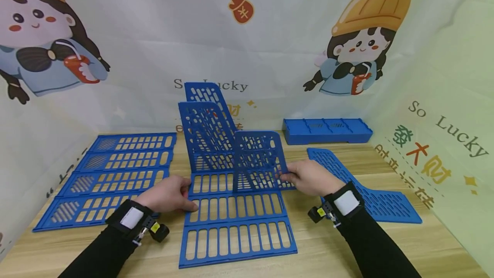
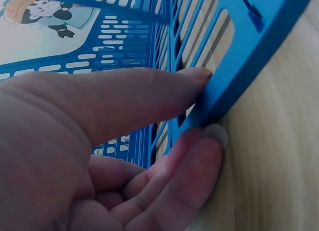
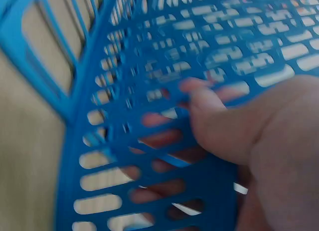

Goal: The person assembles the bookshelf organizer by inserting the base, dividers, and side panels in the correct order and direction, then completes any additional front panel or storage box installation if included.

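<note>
A blue slotted base panel [image 1: 235, 222] of a plastic file rack lies on the table, with perforated dividers [image 1: 206, 136] standing upright on its far part. My left hand [image 1: 170, 194] pinches the base's left edge; in the left wrist view the thumb [image 2: 149, 94] lies above the rim and the fingers are under it. At the base's right side, my right hand [image 1: 310, 177] grips the lower front part of the nearest upright divider [image 1: 258, 158]. The right wrist view has the thumb [image 3: 214, 121] on one face, with fingers seen through the slots behind.
Left of the base lies a flat blue slotted panel of several sections [image 1: 86, 190]. To the right lies a loose perforated divider [image 1: 390, 205]. A blue tray-like box [image 1: 328, 134] stands at the back against the printed cloth [image 1: 270, 55].
</note>
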`<state>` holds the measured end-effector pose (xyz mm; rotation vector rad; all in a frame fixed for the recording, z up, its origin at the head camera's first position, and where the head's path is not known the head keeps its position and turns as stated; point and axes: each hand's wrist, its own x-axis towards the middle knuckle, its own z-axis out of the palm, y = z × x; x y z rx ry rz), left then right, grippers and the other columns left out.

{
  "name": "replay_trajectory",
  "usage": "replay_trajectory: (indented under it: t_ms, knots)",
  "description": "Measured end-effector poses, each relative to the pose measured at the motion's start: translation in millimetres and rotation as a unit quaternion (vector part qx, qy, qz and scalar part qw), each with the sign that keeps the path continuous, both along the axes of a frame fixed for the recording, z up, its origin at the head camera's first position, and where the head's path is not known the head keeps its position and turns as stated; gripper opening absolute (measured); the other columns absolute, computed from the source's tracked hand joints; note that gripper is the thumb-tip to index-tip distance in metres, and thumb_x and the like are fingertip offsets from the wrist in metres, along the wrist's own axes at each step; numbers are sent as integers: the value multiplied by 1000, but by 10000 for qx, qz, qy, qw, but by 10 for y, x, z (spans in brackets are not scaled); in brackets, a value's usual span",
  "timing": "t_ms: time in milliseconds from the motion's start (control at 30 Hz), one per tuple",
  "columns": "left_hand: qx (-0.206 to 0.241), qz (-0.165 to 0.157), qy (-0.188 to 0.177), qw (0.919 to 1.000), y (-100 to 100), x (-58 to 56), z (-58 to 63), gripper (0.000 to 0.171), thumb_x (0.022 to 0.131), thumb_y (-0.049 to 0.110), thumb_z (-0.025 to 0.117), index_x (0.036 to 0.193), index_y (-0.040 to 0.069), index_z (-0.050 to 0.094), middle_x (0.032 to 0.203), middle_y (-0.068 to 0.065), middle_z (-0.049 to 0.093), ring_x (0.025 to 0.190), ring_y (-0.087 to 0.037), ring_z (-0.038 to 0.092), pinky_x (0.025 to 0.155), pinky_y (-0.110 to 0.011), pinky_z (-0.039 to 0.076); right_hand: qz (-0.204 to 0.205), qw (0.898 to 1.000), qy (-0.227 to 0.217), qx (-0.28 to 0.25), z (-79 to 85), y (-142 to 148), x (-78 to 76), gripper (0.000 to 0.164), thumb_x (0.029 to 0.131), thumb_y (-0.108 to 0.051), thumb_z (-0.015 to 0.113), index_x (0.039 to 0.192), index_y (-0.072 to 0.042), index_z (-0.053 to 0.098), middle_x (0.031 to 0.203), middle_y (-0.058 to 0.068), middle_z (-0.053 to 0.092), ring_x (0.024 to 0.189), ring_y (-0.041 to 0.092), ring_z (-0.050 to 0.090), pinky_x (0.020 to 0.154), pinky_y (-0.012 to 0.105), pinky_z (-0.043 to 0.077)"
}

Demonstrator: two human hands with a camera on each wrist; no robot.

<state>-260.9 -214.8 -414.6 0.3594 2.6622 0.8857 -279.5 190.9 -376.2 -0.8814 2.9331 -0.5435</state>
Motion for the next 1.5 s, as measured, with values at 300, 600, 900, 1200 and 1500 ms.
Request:
replay_trajectory:
  t_ms: [300, 600, 900, 1200, 1500]
  knots:
    - [87, -53, 42, 9999, -48, -10, 6, 45, 85, 25, 94, 116, 3, 70, 74, -1, 59, 65, -17, 52, 58, -29, 36, 413, 9981, 460, -86, -59, -480, 4, 22, 113, -19, 64, 96, -10, 75, 71, -4, 62, 54, 3, 41, 54, 20, 30]
    - [209, -13, -49, 9998, -83, -41, 8, 44, 84, 23, 96, 116, 3, 73, 76, -2, 60, 68, -18, 53, 60, -28, 37, 738, 9970, 112, -201, 7, -903, -26, 22, 114, -19, 61, 107, -8, 79, 70, -4, 57, 53, 5, 41, 53, 20, 31]
    - [334, 250, -180, 9990, -93, -21, -3, 33, 85, 21, 95, 99, 7, 68, 74, -2, 61, 70, -19, 55, 66, -33, 40, 803, 9963, 276, -118, -11, -1161, -35, 24, 115, -18, 58, 115, -6, 79, 80, 7, 74, 58, 9, 51, 58, 24, 36]
    - [379, 719, 74, 9967, 39, 14, -79, 28, 90, 22, 92, 103, 5, 73, 69, -4, 66, 62, -18, 60, 58, -31, 41, 670, 9939, 862, 128, -126, -1090, -155, 22, 115, -22, 60, 124, -11, 77, 84, 5, 77, 61, 11, 58, 61, 27, 40]
    - [833, 1223, -212, 9888, 57, -132, -117, 79, 99, 19, 83, 163, -7, 44, 64, -6, 70, 52, -16, 69, 51, -29, 51, 591, 9930, 1001, 204, -112, -1089, -408, 28, 116, -26, 58, 131, -7, 72, 82, 4, 73, 63, 15, 60, 61, 30, 42]
